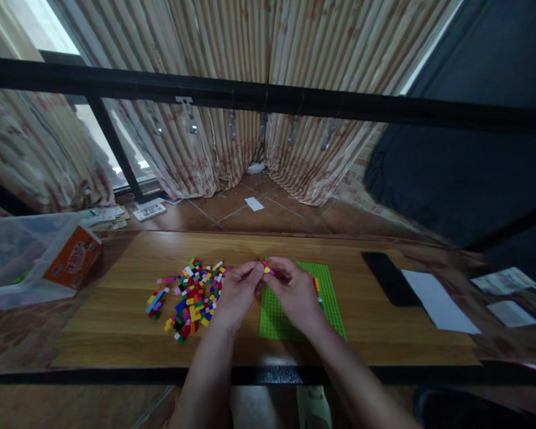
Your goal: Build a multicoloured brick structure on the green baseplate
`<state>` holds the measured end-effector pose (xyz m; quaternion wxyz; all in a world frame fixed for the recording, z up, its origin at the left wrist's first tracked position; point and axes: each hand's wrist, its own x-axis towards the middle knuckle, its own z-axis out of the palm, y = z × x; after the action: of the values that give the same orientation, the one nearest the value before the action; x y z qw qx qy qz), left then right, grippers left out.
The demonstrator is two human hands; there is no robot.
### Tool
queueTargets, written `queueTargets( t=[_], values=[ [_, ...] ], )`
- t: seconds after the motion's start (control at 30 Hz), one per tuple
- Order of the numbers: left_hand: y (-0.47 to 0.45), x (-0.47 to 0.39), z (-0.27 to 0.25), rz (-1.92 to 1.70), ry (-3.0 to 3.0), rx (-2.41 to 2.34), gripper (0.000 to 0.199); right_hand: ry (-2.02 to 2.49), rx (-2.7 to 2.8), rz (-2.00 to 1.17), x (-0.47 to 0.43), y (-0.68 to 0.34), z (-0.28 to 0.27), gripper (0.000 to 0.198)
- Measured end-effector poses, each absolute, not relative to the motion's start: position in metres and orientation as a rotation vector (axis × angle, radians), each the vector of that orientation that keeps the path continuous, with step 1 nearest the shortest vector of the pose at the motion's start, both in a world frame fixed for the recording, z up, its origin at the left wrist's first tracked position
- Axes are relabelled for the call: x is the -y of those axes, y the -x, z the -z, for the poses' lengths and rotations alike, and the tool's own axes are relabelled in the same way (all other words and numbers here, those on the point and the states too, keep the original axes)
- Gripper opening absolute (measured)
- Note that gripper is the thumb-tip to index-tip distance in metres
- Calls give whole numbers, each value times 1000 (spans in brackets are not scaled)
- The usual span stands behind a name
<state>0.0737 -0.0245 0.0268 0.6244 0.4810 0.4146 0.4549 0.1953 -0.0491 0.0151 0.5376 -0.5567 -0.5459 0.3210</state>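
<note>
My left hand (pixel 241 289) and my right hand (pixel 292 292) meet over the left edge of a green baseplate (pixel 279 326). Between their fingertips is a small cluster of toy bricks (pixel 267 268), showing red, yellow and pink. Both hands pinch it; its exact shape is too small to make out. Some bricks (pixel 316 286) in yellow, red and white stand on the baseplate, partly hidden behind my right hand. To the left of my left hand lies a loose pile of toy bricks (pixel 195 298) in many colours.
On the wooden table (pixel 116 310), a black phone-like slab (pixel 390 279) and a white sheet (pixel 440 301) lie to the right. A clear plastic bin (pixel 22 256) with an orange label stands at the left. A black metal bar (pixel 250 98) crosses behind the table, before curtains (pixel 223 47).
</note>
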Motion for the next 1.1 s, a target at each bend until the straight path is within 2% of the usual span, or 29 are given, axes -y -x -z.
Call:
queueTargets(
  t=[0.17,0.53,0.63,0.87,1.1],
  values=[
    [-95,33,-28,-1110,-918,-960,26,1180,895,-982,52,-201,-6,22],
    [-83,30,-28,-1137,-792,-926,31,1074,828,-1080,49,-194,-12,20],
    [-73,29,-27,-1221,-718,-1021,31,1188,953,-1054,52,-191,-5,21],
    [-55,24,-25,-1298,-769,-1223,36,1696,1805,-729,67,-166,15,28],
    [-63,27,-24,-1119,-1149,-1265,26,1634,1732,-698,63,-170,4,17]
  ],
)
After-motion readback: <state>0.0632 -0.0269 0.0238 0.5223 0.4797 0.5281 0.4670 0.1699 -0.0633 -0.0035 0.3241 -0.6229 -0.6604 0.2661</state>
